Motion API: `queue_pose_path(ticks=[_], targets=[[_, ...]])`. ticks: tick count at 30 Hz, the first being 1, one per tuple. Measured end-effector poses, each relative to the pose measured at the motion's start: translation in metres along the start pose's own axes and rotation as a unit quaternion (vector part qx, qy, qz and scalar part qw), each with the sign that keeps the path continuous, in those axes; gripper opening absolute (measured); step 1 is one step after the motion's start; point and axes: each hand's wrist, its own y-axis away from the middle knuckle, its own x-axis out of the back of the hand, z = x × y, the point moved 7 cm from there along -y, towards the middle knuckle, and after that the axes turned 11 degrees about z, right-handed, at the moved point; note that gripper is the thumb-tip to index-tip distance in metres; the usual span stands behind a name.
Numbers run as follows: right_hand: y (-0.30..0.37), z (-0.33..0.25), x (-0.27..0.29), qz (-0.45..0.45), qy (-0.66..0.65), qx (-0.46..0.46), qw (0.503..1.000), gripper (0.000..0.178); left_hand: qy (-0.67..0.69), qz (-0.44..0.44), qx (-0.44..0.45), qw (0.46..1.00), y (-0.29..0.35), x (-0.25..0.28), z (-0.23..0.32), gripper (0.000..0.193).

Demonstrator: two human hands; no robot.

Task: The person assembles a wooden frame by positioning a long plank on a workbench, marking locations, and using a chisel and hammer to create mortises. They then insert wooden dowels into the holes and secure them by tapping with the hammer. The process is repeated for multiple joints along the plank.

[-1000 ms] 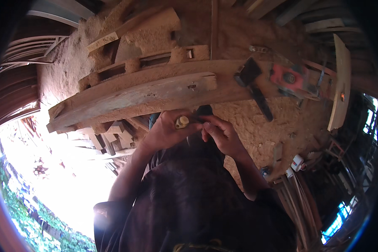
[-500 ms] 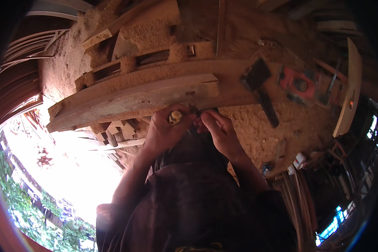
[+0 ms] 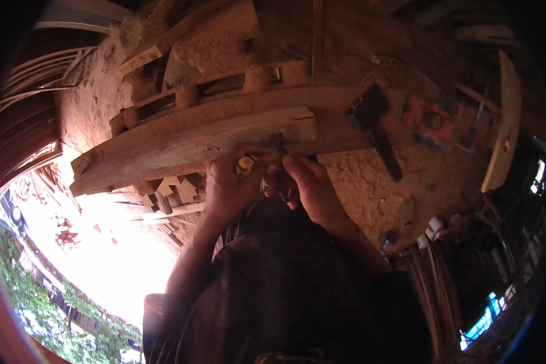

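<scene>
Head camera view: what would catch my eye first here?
Two bare hands meet at the centre: the left hand grips a small tool with a pale yellowish handle end, the right hand beside it, against a long pale wooden plank. A red power tool lies on the sawdust-covered workbench at upper right.

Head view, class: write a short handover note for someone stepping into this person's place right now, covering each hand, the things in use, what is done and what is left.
Left hand: grip closed on a small pale-ended tool, at the near edge of the plank.
Right hand: fingers pinch a thin dark tool against the same edge.
Plank lies across the sawdust-covered bench. Hammer and red power tool lie beyond the right hand, untouched.
Done: both tools set to the plank edge; any cut is hidden by the hands.
Left: the work at that spot.
</scene>
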Motion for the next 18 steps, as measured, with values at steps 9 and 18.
queue_pose_path(ticks=[9, 18], targets=[[0.007, -0.014, -0.014, 0.073, -0.035, -0.045, 0.996, 0.049, -0.056, 0.188, -0.089, 0.977, -0.026, 0.079, -0.028, 0.022], [-0.006, 0.003, -0.021, 0.158, -0.042, 0.015, 0.986, 0.042, -0.143, 0.106, -0.203, 0.963, -0.03, 0.071, -0.02, 0.044]])
